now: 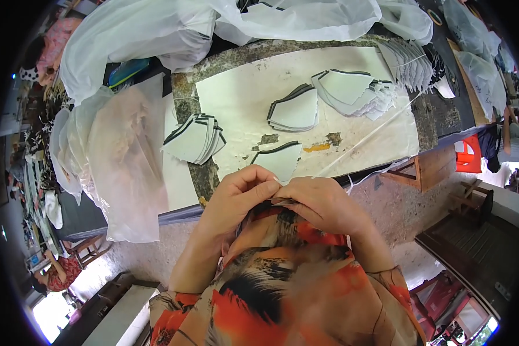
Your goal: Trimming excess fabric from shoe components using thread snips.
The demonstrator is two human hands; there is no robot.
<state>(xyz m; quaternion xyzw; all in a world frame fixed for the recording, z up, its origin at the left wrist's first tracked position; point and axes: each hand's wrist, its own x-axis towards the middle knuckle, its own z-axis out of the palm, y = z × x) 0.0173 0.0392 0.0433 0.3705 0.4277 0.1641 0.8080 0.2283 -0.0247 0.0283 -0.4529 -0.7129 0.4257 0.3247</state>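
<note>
The right hand [320,199] pinches a small, thin dark item [285,202] over the lap; what it is cannot be made out. The left hand [245,189] meets it, thumb and forefinger together, and whether anything sits between them is hidden. Just beyond, at 12 o'clock, lies a dark-edged white fabric panel [281,161]. With the hands at the table's brink, a loosened pinch could drop the item, or a knuckle could drag the panel off. At 1 o'clock, the fanned panel pile [352,95] could slide if bumped. Another panel stack [193,141] sits at 10 o'clock. The stained white sheet [230,104] covers the tabletop; a plastic bag [127,150] lies past 9. A red stool [469,154] stands toward 3.
</note>
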